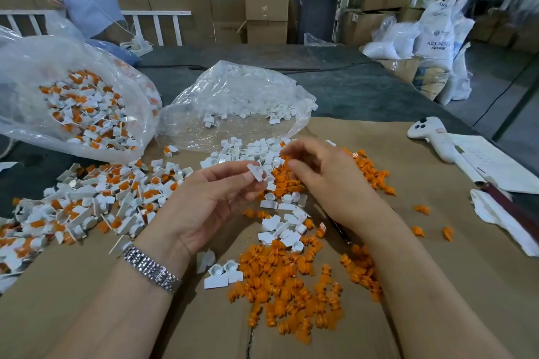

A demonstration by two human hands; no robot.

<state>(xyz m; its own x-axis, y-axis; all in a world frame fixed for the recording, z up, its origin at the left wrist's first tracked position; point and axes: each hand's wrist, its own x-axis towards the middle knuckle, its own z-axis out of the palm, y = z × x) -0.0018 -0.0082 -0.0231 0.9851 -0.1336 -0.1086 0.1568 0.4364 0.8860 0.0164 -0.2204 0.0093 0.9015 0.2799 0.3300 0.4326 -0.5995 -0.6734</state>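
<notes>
1 white cap pinched by L hand fingers | R hand fingers curled, grasp unclear | 2 clear bags

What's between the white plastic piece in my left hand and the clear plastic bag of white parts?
Head view: a loose heap of white plastic pieces on the brown cardboard sheet, reaching the clear plastic bag.
</notes>
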